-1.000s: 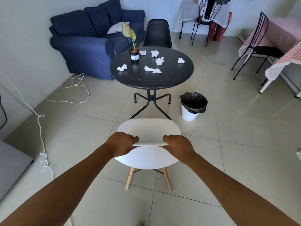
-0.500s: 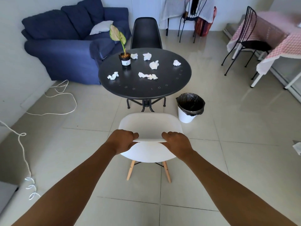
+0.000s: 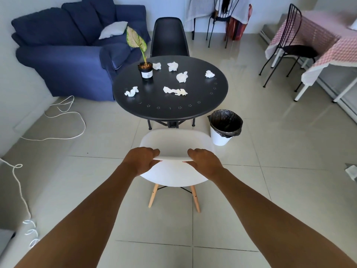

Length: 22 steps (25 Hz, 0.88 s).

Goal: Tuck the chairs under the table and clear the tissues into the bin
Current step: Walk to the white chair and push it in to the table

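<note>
1. Left hand (image 3: pixel 142 159) and right hand (image 3: pixel 205 160) each grip the top edge of the white chair (image 3: pixel 174 140) backrest, fingers curled over it.
2. The white chair stands at the near side of the round black table (image 3: pixel 170 111).
3. Six crumpled tissues (image 3: pixel 174 91) lie on the table beside a potted plant (image 3: pixel 145 71).
4. The bin (image 3: pixel 225 126), lined black, stands on the floor right of the white chair.
5. A black chair (image 3: pixel 169 38) stands at the table's far side.
</note>
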Each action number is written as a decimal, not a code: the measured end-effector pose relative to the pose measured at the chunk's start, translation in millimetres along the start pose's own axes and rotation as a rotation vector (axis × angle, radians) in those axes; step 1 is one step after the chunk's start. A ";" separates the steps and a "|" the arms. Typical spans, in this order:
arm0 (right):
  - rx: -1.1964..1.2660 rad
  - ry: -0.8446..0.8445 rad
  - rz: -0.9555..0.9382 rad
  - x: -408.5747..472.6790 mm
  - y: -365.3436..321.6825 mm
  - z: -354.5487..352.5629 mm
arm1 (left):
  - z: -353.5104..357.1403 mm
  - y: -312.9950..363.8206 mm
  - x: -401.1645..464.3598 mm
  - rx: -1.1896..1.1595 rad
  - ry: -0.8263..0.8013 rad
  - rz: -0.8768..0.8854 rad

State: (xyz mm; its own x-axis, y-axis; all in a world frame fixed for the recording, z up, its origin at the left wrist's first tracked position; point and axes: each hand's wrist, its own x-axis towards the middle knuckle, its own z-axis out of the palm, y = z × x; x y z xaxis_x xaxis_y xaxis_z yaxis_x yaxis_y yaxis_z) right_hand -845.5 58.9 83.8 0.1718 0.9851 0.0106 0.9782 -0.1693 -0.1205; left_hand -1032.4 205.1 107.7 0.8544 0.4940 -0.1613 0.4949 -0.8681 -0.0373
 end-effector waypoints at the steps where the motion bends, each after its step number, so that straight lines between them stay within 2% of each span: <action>1: 0.008 0.003 0.014 0.9 0.3 -0.2 | -1.2 0.2 0.3 -0.013 -0.005 -0.012; 7: 0.084 0.056 0.147 -14.9 -12.4 -4.6 | -9.2 20.7 -8.3 0.003 -0.025 -0.108; 13: 0.095 0.098 0.187 -93.1 5.5 -1.1 | 2.5 79.3 -40.3 -0.060 0.186 -0.001; 16: 0.109 0.060 0.306 -162.3 28.8 8.1 | 15.6 135.6 -59.5 -0.105 0.314 0.113; 19: 0.126 -0.023 0.460 -239.2 54.7 23.5 | 37.3 197.9 -70.6 -0.184 0.254 0.140; 22: 0.167 -0.088 0.656 -328.3 80.7 38.9 | 64.3 269.7 -77.9 -0.180 0.083 0.188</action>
State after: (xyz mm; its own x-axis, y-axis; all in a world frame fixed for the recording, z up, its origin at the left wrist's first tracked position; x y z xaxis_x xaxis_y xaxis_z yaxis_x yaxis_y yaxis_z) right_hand -827.5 -277.0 32.0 0.7062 0.6801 -0.1970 0.6423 -0.7324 -0.2260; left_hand -975.7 -70.6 46.8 0.9403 0.3338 -0.0670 0.3403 -0.9261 0.1631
